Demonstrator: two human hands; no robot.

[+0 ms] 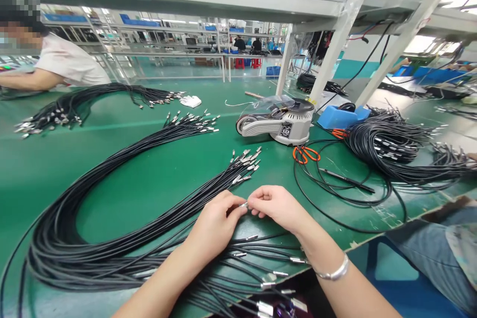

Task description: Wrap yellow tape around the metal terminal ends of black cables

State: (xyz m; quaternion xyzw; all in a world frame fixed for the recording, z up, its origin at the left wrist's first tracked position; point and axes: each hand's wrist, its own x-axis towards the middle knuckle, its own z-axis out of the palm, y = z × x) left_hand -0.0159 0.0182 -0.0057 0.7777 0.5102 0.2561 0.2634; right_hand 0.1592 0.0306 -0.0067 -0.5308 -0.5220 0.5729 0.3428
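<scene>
Left hand (218, 219) pinches small metal connector (244, 204); right hand (275, 204), also pinching, is closed at its other end. Connector is above green tabletop (122, 196), in front of tape dispenser (292, 129), near metal-tipped ends of looped black cable bundle (52, 251).

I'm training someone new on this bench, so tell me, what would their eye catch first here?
Probably the big curve of black cables with silvery ends, sweeping across the left of the green table. Next, the left hand and right hand, meeting at a small metal piece near the front middle. Beyond them, slightly right, stands a pale grey machine with a clear cover.
</scene>
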